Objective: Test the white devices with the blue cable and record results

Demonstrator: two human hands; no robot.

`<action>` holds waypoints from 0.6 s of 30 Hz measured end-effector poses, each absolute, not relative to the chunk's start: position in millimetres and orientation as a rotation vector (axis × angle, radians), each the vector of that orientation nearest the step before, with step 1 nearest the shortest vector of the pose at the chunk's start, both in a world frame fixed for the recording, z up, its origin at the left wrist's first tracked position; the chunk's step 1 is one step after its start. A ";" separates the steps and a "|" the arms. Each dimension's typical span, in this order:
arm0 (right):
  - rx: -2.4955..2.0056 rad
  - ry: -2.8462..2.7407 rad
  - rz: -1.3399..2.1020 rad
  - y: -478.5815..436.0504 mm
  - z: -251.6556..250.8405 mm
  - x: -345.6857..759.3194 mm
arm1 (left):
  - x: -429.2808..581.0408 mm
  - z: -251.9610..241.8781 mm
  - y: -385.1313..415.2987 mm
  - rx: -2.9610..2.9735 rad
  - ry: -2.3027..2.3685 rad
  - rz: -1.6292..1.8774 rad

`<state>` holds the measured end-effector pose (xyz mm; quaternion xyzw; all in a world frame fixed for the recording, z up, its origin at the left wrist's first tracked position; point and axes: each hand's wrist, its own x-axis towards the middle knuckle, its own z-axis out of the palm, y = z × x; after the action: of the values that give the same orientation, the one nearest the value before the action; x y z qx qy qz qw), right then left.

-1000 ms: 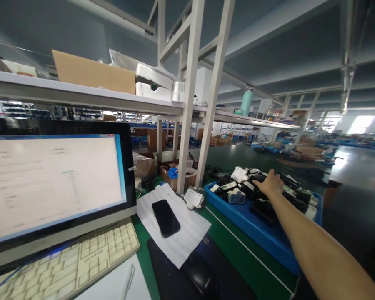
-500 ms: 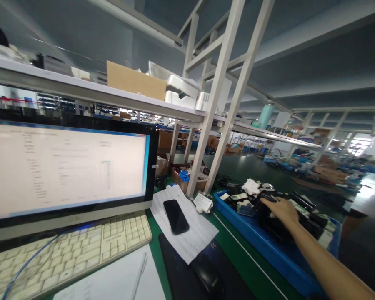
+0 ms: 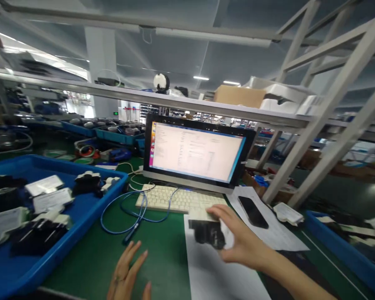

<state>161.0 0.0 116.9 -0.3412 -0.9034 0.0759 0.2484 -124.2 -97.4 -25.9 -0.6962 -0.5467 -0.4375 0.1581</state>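
Observation:
My right hand (image 3: 234,237) is closed around a small black device (image 3: 208,233), held above white paper (image 3: 203,277) on the green tabletop. Motion blur hides the device's exact kind. My left hand (image 3: 126,275) hovers low over the green table, fingers spread and holding nothing. Just beyond its fingertips lies the plug end of a blue cable (image 3: 137,225), which loops toward the pale keyboard (image 3: 165,200). Behind the keyboard stands a monitor (image 3: 196,154) showing a mostly white window.
At left, a blue tray (image 3: 93,216) contains several black and white devices. Another blue tray (image 3: 334,241) with similar parts stands at right. A black phone (image 3: 253,211) lies on a written sheet. A shelf (image 3: 137,95) crosses above the monitor, with slanted posts (image 3: 331,100) on the right.
The view has swung left. My right hand has come out of the right tray with the black device and is now over the paper. My left hand has entered view.

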 end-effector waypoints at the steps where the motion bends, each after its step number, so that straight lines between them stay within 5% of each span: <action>1: -0.802 -2.497 0.173 3.6 106.9 133.5 | -124.7 -23.5 -98.6 -1.972 -1.571 -1.282; 9: -0.132 -2.447 -0.360 48.1 30.0 42.1 | -149.7 -12.3 -113.6 -1.849 -1.676 -1.290; 18: -0.206 -2.525 -0.514 42.3 28.9 88.1 | -131.2 1.2 -96.3 -2.016 -1.651 -1.138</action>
<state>88.1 42.3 28.9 -0.0765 -0.9392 -0.1912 0.2749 -131.2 -96.3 1.2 -0.7011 -0.5742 -0.3958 0.1487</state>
